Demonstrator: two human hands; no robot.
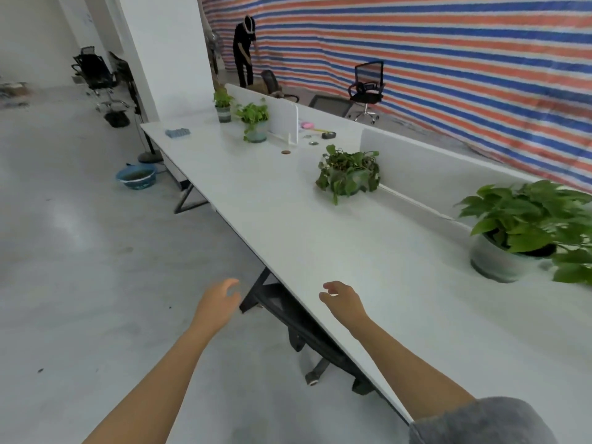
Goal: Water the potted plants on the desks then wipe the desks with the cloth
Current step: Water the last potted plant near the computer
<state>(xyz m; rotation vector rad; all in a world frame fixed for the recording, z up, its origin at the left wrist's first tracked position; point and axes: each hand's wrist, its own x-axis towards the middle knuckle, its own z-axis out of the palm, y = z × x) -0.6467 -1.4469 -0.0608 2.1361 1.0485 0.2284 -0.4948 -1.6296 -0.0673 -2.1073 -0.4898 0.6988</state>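
Both your hands are empty, fingers loose and lightly curled, gripping nothing. Your left hand (221,299) hangs over the floor, just off the tabletop's (304,251) open long edge, and your right hand (342,299) hovers over the tabletop just inside that edge. Along the partition side stand the big plant (525,225), the trailing plant (349,173), the small plant (254,121) and the farthest plant (223,104). The blue cloth (177,133) lies near the far corner, with a blue basin (136,177) on the floor below
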